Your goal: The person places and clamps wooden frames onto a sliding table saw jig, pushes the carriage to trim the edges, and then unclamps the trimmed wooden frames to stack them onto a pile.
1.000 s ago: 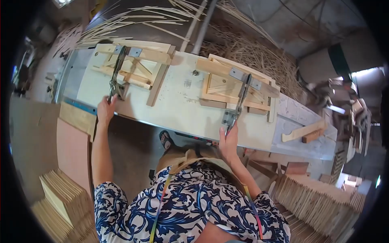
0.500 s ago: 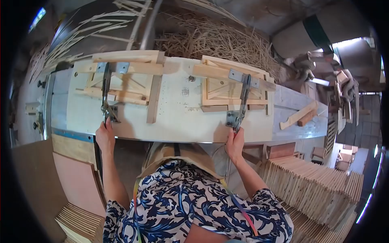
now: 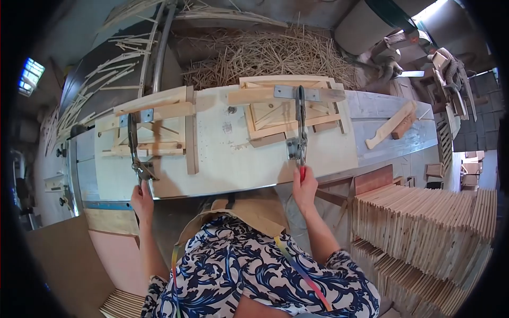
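Note:
My left hand (image 3: 142,202) is closed round the handle end of the left metal clamp (image 3: 133,143), near the bench's front edge. That clamp reaches over the left wooden jig (image 3: 161,111), where thin wood strips lie together. My right hand (image 3: 305,186) grips the red handle of the right metal clamp (image 3: 301,119). Its arm extends over the right wooden jig (image 3: 246,97), across a metal plate on the crossbar. A wooden frame with diagonal strips (image 3: 265,117) lies under this crossbar. Both jigs rest on a pale board (image 3: 212,153).
A shaped wood piece (image 3: 391,126) and a brown block (image 3: 405,126) lie on the bench's right end. Stacked wooden frames (image 3: 424,222) stand at lower right. Scrap strips (image 3: 265,55) pile up behind the bench, beside a metal pipe (image 3: 160,47).
The camera view has shifted and turned. Both hands remain on their clamps; the right clamp now points more straight away from me, with its red handle showing.

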The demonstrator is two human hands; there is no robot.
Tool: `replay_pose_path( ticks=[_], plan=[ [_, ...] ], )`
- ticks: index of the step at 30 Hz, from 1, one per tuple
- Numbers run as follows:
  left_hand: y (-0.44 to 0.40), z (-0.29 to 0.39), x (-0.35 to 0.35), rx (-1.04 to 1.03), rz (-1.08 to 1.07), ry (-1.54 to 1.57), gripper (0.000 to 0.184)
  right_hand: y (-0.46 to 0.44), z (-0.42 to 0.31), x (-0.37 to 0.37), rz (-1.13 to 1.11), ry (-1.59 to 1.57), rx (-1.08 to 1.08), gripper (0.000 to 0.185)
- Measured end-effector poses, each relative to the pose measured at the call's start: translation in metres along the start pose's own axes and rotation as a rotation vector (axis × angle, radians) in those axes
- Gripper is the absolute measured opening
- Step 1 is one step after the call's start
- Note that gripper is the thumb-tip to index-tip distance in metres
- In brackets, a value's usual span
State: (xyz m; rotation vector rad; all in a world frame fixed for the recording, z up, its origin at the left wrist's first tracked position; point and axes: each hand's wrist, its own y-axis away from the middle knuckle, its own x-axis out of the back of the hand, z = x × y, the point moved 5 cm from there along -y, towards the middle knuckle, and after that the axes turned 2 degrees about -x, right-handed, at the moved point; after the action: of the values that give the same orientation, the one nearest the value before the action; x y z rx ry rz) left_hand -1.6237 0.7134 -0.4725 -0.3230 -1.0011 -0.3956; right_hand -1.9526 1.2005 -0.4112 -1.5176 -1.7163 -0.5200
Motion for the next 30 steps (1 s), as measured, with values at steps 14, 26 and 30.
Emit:
replay_pose_path(
  ticks=[14,26,30],
  plan=[
    [-0.011,0.090,0.122,0.666,-0.356,1.293,0.072,-0.053,-0.032,0.090,-0.042,0.098,-0.157,0.032],
    [0.007,0.008,0.099,0.495,-0.432,1.312,0.063,-0.159,-0.388,-0.006,-0.298,0.316,0.535,0.036],
    [0.030,-0.016,0.099,0.532,-0.393,1.251,0.065,-0.174,-0.452,-0.237,-0.808,0.158,0.768,0.040]
  ],
)
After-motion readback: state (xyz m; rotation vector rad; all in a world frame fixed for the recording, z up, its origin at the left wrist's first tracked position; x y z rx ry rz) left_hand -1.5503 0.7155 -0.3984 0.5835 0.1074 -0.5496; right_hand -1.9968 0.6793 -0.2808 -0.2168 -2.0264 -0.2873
